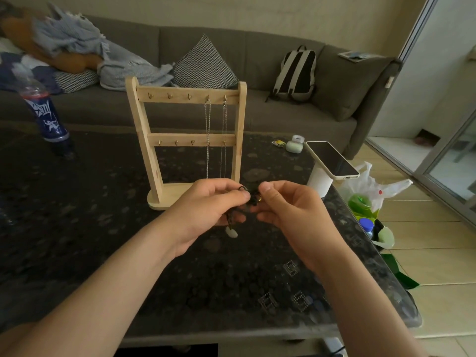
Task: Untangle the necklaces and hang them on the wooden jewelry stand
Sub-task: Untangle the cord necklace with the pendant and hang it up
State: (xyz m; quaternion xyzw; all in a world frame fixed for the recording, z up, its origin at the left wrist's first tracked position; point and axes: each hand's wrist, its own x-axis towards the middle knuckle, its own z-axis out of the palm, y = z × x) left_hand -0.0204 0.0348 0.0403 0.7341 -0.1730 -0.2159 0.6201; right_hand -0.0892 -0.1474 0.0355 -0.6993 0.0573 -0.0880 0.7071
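Both hands are curled on the necklace: your left hand (203,210) and right hand (296,212) pinch a tangled black cord (253,198) between thumbs and fingertips, above the middle of the table (103,228). Its white pendant (231,232) dangles below your left hand. Just behind is the stand (144,124), with two chains (207,119) hanging from the right hooks of its top bar. A phone (332,159) sits by the table's right edge. Beyond that edge, a bag (386,188) holds something green.
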